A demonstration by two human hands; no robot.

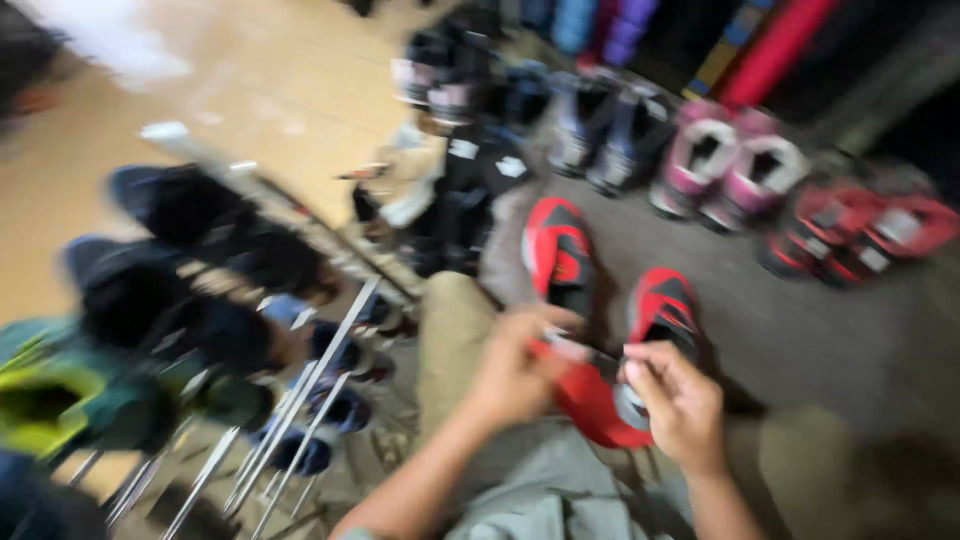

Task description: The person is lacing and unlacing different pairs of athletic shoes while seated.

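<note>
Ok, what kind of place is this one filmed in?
Probably a skate or sports-boot rental or storage area, though the view is blurred. Pairs of boots line the floor, dark boots hang on a metal rack, and both hands work on a red boot.

The left hand (515, 365) and right hand (680, 400) both close on a red shoe (590, 400), gripped between them; just beyond the grip lie two red-and-black shoes (560, 255); left of it, a metal rack (300, 400) bears dark shoes (190, 210); farther beyond, pink boots (730, 165); everything is motion-blurred.
</note>
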